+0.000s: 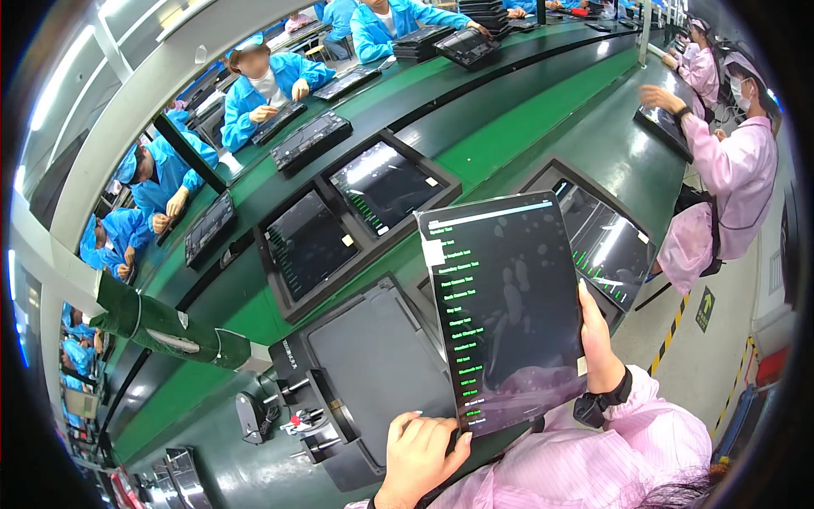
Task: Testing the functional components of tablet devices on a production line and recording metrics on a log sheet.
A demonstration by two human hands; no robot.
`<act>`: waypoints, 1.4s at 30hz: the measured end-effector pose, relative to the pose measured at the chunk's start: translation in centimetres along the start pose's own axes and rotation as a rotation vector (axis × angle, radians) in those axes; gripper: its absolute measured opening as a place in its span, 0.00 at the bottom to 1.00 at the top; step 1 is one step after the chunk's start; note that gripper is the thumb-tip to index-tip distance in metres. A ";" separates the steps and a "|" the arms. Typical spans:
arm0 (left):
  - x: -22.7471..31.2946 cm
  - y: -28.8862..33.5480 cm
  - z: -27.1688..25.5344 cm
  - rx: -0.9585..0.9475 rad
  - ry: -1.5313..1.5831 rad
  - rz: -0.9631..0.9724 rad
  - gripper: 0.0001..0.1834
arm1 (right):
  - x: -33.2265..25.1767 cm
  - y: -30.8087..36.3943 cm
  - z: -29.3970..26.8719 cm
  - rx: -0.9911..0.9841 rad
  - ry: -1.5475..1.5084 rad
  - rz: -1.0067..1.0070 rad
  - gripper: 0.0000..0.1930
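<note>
A dark tablet (509,322) with a lit screen is held tilted up in front of me. A column of mostly green text lines runs down its left side, and a small white sticker sits on its upper left edge. My right hand (600,348) grips the tablet's right edge, thumb along the front and the other fingers hidden behind. At the lower left corner, my left hand (420,454) has its fingers bent against the tablet's edge. Just left of the tablet lies a black test fixture (373,365) with a grey flat bed and metal clamp rods.
Two tablets lie in a black double tray (318,187) on the green conveyor belt (517,127). Another tablet (593,242) rests in a tray behind mine. A green-wrapped post (174,327) stands left of the fixture. Co-workers in blue sit across; people in pink (729,170) sit right.
</note>
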State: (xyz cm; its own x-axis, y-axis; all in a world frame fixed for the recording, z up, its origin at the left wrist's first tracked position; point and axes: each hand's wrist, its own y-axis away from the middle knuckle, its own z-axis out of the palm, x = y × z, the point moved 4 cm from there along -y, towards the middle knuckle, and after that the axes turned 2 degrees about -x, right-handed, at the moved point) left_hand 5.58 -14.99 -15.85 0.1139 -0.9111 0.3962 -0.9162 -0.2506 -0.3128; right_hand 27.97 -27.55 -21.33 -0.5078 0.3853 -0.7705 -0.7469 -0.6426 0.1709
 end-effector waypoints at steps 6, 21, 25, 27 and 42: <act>0.7 -0.4 1.0 -0.059 0.042 0.049 0.05 | -0.6 0.2 -1.4 0.048 0.001 0.051 0.24; 6.3 -6.9 6.3 -0.098 0.676 -0.077 0.12 | -1.0 0.4 2.8 0.008 -0.529 0.330 0.17; 8.7 -7.5 8.4 -0.380 1.225 -0.367 0.12 | -1.8 -0.3 1.6 -0.105 -0.428 0.197 0.17; 9.7 -8.1 8.0 -0.354 1.093 -0.228 0.12 | -2.6 -0.4 0.8 -0.041 -0.275 0.144 0.17; 1.2 -2.2 -12.0 0.388 0.256 -0.599 0.13 | -5.8 -0.1 2.1 -0.079 -0.307 0.527 0.21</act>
State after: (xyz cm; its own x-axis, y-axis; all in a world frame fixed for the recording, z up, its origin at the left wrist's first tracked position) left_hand 3.16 -11.62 -4.28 0.4140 -0.4903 0.7670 -0.5194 -0.8192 -0.2433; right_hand 30.08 -28.38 -15.55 -0.9093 0.1677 -0.3809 -0.3336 -0.8409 0.4261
